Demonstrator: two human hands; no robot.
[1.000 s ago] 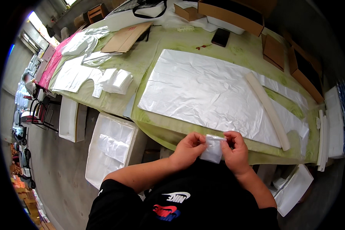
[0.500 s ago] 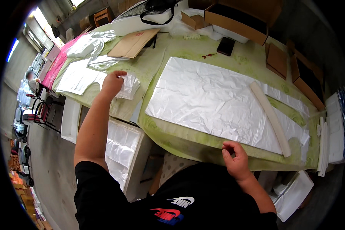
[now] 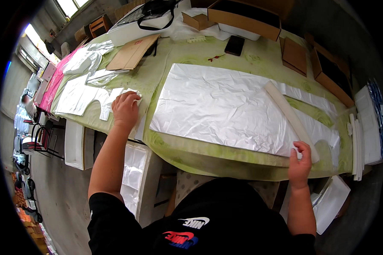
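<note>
Five containers stand on or around the table (image 3: 184, 53), which carries a pale green patterned cover. At the person's lower left, an open white box (image 3: 152, 182) holds folded translucent film (image 3: 132, 180). Farther left, a second white box (image 3: 74, 144) stands on its own; its contents cannot be determined. At the lower right, a white bin (image 3: 334, 205) is tilted, with translucent film (image 3: 317, 199) at its inner side. At the far edge of the table, a long brown carton (image 3: 242, 19) lies open with a dark interior. At the right edge, a further brown carton (image 3: 331, 90) is open, likewise dark inside.

The stack of folded white film (image 3: 115, 95) lies on the left part of the table, directly beneath and just beyond the left hand (image 3: 125, 109). The left hand is palm down with its fingers curved over the stack, covering most of it; whether the fingers grip a piece cannot be told.

The right hand (image 3: 300, 163) is raised at the near edge of the table, fingers loosely curled, thumb and fingertips apart. It is beside the near end of a pale bar (image 3: 288, 114), which lies slantwise across a wide white film sheet (image 3: 217, 108). Contact between hand and bar cannot be confirmed. The stack is well apart from the right hand.
</note>
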